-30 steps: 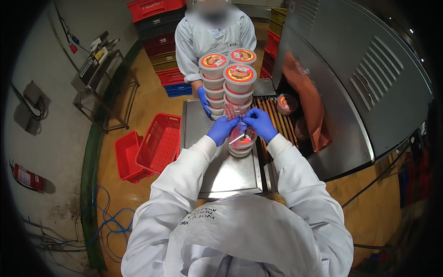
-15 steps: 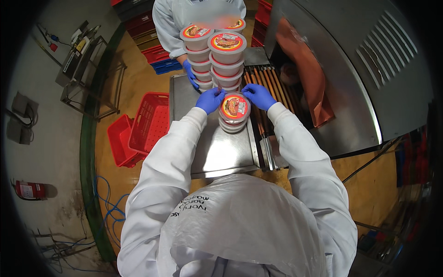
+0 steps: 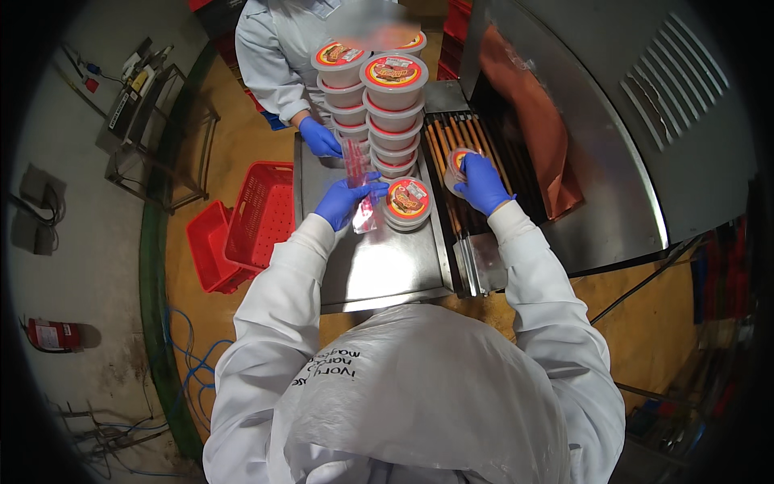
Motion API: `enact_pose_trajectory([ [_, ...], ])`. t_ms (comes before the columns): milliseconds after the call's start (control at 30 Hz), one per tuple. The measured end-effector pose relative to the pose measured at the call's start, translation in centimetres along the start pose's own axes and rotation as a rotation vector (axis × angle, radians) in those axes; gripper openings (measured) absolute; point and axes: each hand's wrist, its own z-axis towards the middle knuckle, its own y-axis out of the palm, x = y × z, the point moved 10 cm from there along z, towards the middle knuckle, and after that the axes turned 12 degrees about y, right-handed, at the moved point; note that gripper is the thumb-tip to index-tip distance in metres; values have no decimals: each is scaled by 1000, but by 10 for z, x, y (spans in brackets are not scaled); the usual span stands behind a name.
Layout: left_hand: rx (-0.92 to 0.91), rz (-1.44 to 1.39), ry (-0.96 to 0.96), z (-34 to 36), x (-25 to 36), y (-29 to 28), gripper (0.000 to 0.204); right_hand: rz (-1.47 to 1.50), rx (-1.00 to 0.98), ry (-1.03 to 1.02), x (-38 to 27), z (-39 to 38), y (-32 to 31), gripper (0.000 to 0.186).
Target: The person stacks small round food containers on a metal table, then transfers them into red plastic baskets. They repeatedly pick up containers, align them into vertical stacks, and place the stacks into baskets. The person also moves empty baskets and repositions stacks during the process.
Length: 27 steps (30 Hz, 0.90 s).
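Note:
My left hand (image 3: 347, 202), in a blue glove, pinches a clear plastic sleeve (image 3: 359, 173) just left of a short stack of lidded white tubs (image 3: 407, 203) on the steel table (image 3: 367, 266). On the roller conveyor (image 3: 463, 141) to the right, my right hand (image 3: 481, 184), also blue-gloved, grips a single lidded tub (image 3: 457, 165). Two tall stacks of the same tubs (image 3: 393, 105) stand at the far end of the table. A co-worker's blue-gloved hand (image 3: 320, 137) rests beside the left stack.
A co-worker in a white coat (image 3: 274, 56) stands across the table. Two red crates (image 3: 250, 222) sit on the floor to the left. A steel machine housing (image 3: 613, 121) with an orange curtain (image 3: 532, 121) flanks the conveyor. A metal rack (image 3: 153, 129) stands by the left wall.
My right hand left the short stack and moved right to the conveyor, where it closed on a single tub. My left hand stayed by the stack and now holds the plastic sleeve.

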Motion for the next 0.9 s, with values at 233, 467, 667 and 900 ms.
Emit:
enact_pose_trajectory([
  [233,12,-101,-32,13,-25,55,36,951,-410,270,-38,1,82,27],
  [467,29,226,-36,-17,-62,-20,43,1133,-684,360,5,-62,122,32],
  [667,22,813,333,73,-47,-32,29,434,-391,18,13,47,134,36],
  [900,19,58,-205,53,-89,-63,47,248,-162,-390,-84,-44,74,50],
])
